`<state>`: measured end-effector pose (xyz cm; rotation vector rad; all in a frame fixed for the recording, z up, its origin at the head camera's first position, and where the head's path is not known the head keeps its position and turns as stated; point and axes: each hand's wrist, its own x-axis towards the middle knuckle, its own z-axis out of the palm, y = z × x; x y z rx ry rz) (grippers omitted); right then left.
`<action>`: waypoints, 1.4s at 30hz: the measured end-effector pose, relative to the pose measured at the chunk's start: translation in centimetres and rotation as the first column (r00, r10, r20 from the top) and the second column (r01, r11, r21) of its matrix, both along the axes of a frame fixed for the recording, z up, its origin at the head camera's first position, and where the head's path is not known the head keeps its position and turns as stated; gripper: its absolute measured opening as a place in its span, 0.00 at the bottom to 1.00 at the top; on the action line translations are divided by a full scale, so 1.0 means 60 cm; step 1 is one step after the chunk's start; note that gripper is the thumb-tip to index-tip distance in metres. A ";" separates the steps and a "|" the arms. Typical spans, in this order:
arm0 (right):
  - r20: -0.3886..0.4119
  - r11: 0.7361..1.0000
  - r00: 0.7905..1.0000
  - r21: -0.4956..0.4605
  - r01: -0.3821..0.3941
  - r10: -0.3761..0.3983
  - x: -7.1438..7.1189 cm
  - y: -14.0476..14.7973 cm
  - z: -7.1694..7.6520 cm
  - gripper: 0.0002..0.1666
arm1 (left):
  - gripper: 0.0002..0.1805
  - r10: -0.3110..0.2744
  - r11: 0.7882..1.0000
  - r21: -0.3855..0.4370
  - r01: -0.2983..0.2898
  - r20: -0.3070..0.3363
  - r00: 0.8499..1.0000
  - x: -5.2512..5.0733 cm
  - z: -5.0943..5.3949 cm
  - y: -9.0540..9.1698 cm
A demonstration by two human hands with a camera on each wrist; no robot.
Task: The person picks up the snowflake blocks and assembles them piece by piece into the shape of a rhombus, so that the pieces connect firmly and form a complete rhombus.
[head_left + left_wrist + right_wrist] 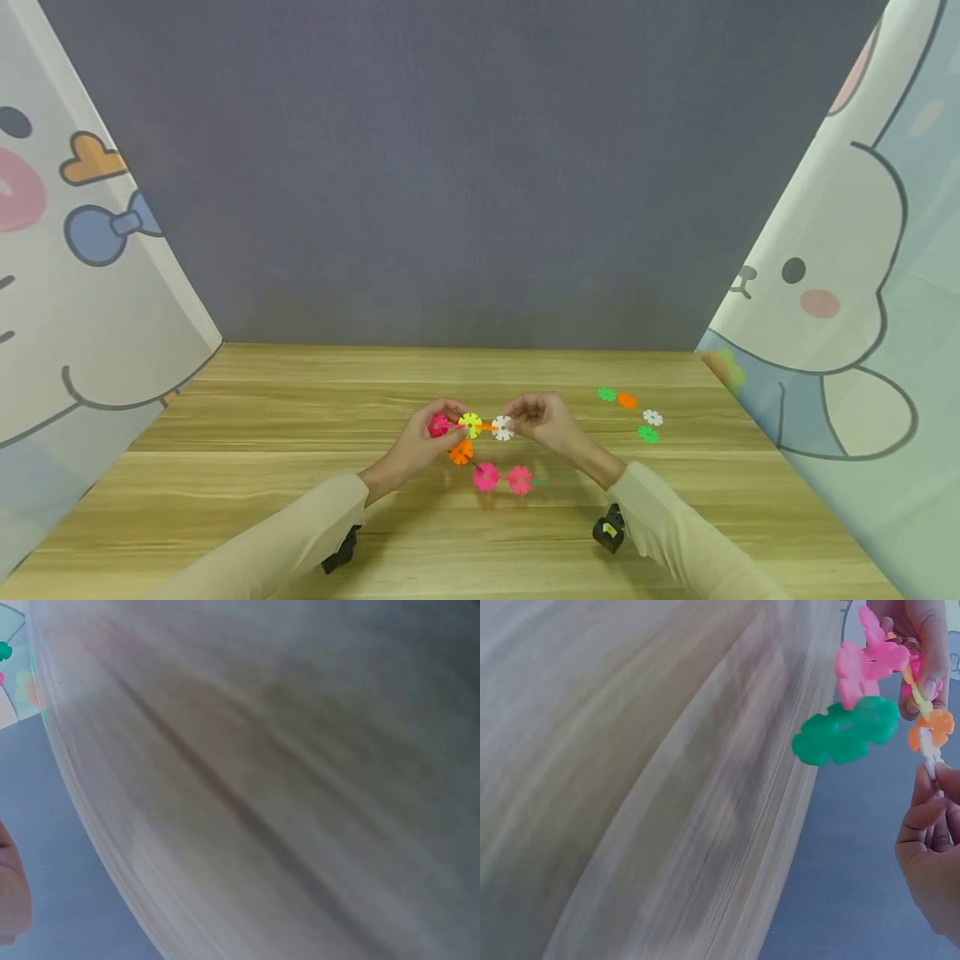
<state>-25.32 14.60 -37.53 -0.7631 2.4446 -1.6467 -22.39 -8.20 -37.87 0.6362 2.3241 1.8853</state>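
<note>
I have a wood-grained counter (285, 398) before me, and toward its far right corner lie a green disc (607, 393) and an orange disc (627, 401), with a white disc (653, 417) and a second green disc (648, 434) nearer the right edge.

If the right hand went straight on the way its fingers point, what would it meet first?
Past the white disc that the right hand pinches, probably the orange disc joined to it, then the yellow disc; exact depth is unclear.

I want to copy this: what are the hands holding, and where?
A flower-disc chain: the left hand grips it near the yellow disc; the right hand pinches the white disc by its edge.
</note>
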 end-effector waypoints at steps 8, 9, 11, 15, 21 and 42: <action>0.034 0.999 0.999 -0.008 -0.038 0.039 -0.006 0.010 -0.003 0.15 | 0.15 0.009 1.000 0.013 -0.010 0.032 0.999 -0.001 0.000 0.002; 0.027 0.999 0.999 -0.006 -0.039 0.039 -0.006 0.012 -0.003 0.16 | 0.15 0.014 1.000 0.012 -0.014 0.034 0.999 -0.001 0.000 0.002; 0.014 0.999 0.999 0.000 -0.041 0.041 -0.006 0.018 -0.002 0.18 | 0.14 0.022 1.000 0.011 -0.022 0.032 0.999 0.000 -0.001 0.003; -0.028 0.999 0.999 0.023 -0.030 0.031 -0.010 0.038 -0.001 0.17 | 0.15 0.037 0.999 0.017 -0.037 0.040 0.999 0.002 -0.001 0.002; -0.137 0.995 0.991 0.095 0.012 0.001 -0.021 0.085 -0.009 0.13 | 0.15 0.052 0.999 0.002 -0.052 0.042 0.998 0.005 0.003 -0.002; -0.271 0.890 0.958 0.410 0.199 -0.089 -0.034 0.275 -0.022 0.12 | 0.15 0.099 0.995 -0.011 -0.098 0.044 0.994 0.005 0.014 -0.013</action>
